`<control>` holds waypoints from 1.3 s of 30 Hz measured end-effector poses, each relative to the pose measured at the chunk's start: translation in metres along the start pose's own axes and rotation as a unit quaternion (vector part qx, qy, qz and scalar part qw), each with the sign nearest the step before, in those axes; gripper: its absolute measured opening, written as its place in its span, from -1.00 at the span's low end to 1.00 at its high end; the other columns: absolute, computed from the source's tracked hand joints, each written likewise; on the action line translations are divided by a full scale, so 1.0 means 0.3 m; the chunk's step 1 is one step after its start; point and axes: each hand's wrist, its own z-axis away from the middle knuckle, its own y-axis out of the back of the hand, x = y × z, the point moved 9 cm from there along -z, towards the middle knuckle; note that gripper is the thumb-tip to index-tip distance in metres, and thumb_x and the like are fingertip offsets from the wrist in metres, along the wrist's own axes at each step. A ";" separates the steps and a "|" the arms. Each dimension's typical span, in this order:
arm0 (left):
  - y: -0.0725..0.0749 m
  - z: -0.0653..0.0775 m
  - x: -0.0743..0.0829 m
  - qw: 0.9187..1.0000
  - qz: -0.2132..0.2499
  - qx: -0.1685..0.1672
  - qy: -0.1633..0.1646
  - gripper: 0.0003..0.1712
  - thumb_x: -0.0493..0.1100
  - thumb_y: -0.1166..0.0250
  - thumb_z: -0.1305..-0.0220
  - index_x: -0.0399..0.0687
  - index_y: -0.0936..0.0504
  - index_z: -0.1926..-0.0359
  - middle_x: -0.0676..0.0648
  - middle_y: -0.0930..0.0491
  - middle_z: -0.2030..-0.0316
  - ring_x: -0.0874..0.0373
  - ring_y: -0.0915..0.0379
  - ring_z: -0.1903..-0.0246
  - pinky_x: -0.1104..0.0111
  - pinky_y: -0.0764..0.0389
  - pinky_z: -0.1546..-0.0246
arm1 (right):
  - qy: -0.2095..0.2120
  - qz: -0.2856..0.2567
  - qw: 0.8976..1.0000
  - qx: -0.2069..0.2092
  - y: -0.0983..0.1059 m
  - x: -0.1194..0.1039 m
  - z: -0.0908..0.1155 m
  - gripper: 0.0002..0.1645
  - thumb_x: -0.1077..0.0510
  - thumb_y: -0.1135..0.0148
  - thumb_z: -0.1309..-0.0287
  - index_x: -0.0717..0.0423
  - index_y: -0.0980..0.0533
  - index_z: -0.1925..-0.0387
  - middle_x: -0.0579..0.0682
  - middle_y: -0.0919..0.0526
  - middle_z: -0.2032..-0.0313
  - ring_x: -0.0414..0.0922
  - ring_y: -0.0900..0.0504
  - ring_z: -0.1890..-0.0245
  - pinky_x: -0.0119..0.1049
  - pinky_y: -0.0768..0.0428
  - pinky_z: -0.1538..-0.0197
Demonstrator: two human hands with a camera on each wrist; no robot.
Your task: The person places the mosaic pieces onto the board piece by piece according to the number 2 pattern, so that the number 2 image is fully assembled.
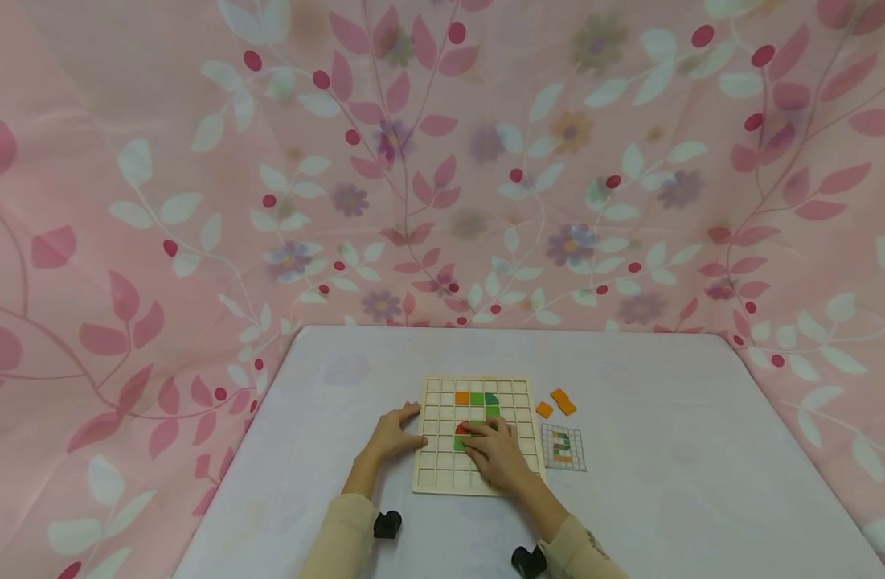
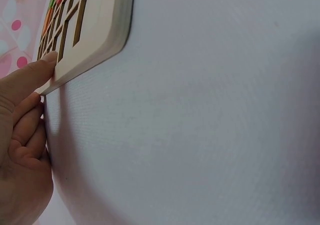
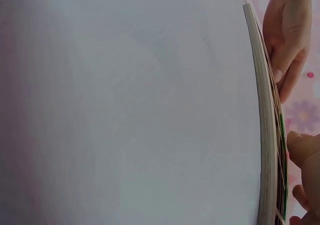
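A pale wooden grid board [image 1: 435, 480] lies on the table. Its upper cells hold an orange square tile [image 1: 461, 398], a green square tile [image 1: 477, 398] and a dark green rounded tile [image 1: 491, 398]. My left hand [image 1: 390, 434] rests at the board's left edge, thumb and fingers spread apart; in the left wrist view its thumb [image 2: 37, 71] touches the rim. Over the middle of the board, my right hand [image 1: 498, 457] has its fingertips at a red rounded tile [image 1: 460, 429] and a green tile [image 1: 460, 444]. Whether it pinches either one is hidden. The hand covers some cells.
Several loose orange tiles [image 1: 545, 409] lie right of the board. Below them is a small printed pattern card [image 1: 575, 458]. The white-covered table [image 1: 666, 418] meets a pink floral cloth [image 1: 442, 161] behind. Black devices [image 1: 387, 524] sit by both wrists.
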 end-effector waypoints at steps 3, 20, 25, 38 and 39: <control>0.001 -0.001 -0.002 1.000 0.005 0.001 0.003 -0.19 -0.22 -0.49 0.12 -0.33 -0.42 -0.21 -0.27 -0.33 -0.26 -0.18 -0.10 -0.33 -0.05 -0.10 -0.32 | -0.024 -0.024 0.999 0.024 0.025 0.034 0.003 -0.74 0.21 -0.31 -0.07 0.12 -0.66 0.14 0.03 -0.65 0.04 0.08 -0.42 0.04 0.02 -0.30 0.11; -0.006 -0.005 -0.010 1.000 0.003 0.001 0.009 -0.19 -0.20 -0.48 0.10 -0.30 -0.41 -0.23 -0.26 -0.31 -0.28 -0.17 -0.08 -0.34 -0.05 -0.08 -0.33 | -0.223 0.020 0.971 0.087 0.312 0.474 0.102 -0.48 0.31 -0.24 0.02 0.35 -0.49 -0.06 0.46 -0.49 0.05 0.43 -0.42 0.09 0.37 -0.40 0.18; -0.005 -0.007 -0.013 1.000 -0.004 0.000 0.009 -0.18 -0.19 -0.48 0.09 -0.29 -0.40 -0.24 -0.26 -0.30 -0.28 -0.18 -0.08 -0.34 -0.06 -0.07 -0.33 | -0.293 0.009 0.956 0.036 0.302 0.570 0.135 -0.41 0.26 -0.14 0.02 0.36 -0.43 -0.12 0.51 -0.40 -0.03 0.46 -0.36 0.01 0.37 -0.38 0.09; -0.007 -0.008 -0.010 1.000 -0.009 0.000 0.000 -0.19 -0.20 -0.48 0.10 -0.31 -0.41 -0.23 -0.27 -0.31 -0.27 -0.19 -0.09 -0.34 -0.07 -0.08 -0.32 | -0.293 0.004 0.954 0.059 0.283 0.597 0.141 -0.52 0.20 -0.21 -0.07 0.41 -0.51 -0.01 0.41 -0.53 0.06 0.31 -0.46 0.03 0.24 -0.40 0.01; -0.007 -0.008 -0.011 1.000 -0.009 -0.001 0.002 -0.19 -0.19 -0.48 0.10 -0.30 -0.41 -0.23 -0.26 -0.31 -0.28 -0.18 -0.09 -0.34 -0.06 -0.07 -0.33 | -0.291 -0.001 0.955 0.065 0.286 0.593 0.140 -0.52 0.21 -0.21 -0.06 0.43 -0.51 0.00 0.41 -0.54 0.08 0.30 -0.47 0.04 0.22 -0.41 -0.01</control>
